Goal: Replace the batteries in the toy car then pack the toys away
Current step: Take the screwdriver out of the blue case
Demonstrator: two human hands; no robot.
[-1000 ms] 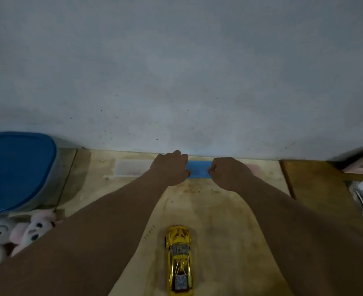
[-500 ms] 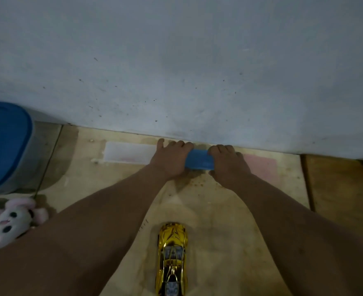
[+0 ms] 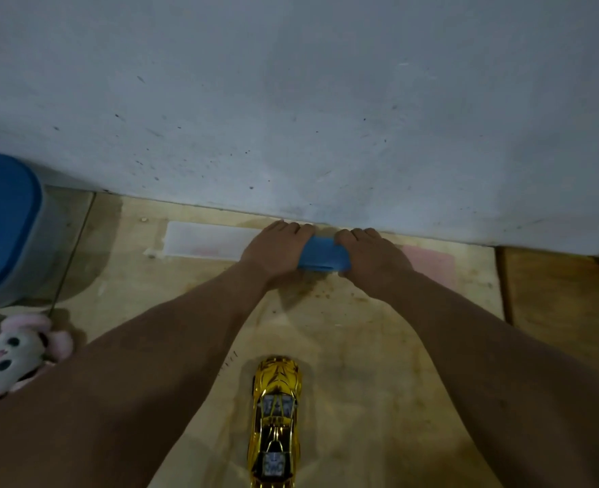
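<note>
Head view showed the gold toy car lying at 6 o'clock on the worn wooden tabletop, its long axis running toward 12, its shiny chrome-like body unheld. At 12 o'clock, against the speckled pale wall, the left hand and right hand curled their fingers over the ends of a smooth blue box. A blue-lidded tub sat at 9, a pink-and-white plush rabbit at 8.
</note>
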